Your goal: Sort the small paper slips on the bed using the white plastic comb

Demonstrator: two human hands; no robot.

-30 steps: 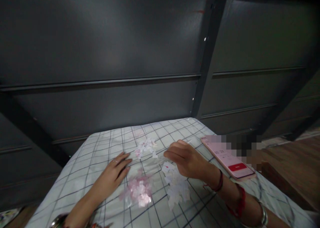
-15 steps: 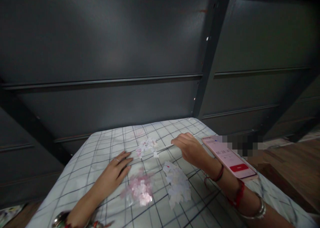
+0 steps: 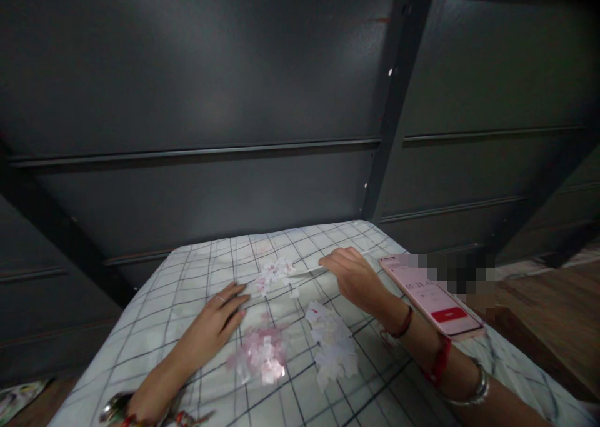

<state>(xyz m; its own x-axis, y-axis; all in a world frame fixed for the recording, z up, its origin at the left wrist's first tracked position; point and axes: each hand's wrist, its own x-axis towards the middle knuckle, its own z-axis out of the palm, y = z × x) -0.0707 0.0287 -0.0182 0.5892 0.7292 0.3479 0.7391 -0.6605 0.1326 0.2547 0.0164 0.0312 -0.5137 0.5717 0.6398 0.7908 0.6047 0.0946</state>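
Note:
My right hand (image 3: 352, 274) pinches a thin, pale, stick-like tool (image 3: 307, 271) whose exact kind I cannot make out. Its tip reaches left to the edge of the far pile of paper scraps (image 3: 276, 272), which are white with pink bits; its other end shows beyond my knuckles. My left hand (image 3: 224, 314) lies on the checked cloth, fingers spread, just left of that pile. Closer to me is a heap of shiny pink and clear scraps (image 3: 263, 355). Beside it on the right lies a heap of white paper pieces (image 3: 330, 346).
A phone (image 3: 431, 296) with a running timer lies on the cloth (image 3: 225, 377), right of my right forearm. Dark metal panels (image 3: 210, 195) rise behind the far edge. Wooden floor (image 3: 553, 302) shows at the right.
The tool's tip has moved slightly left, onto the edge of the far pile, and my right hand has shifted a little left with it. My left hand has stayed in place.

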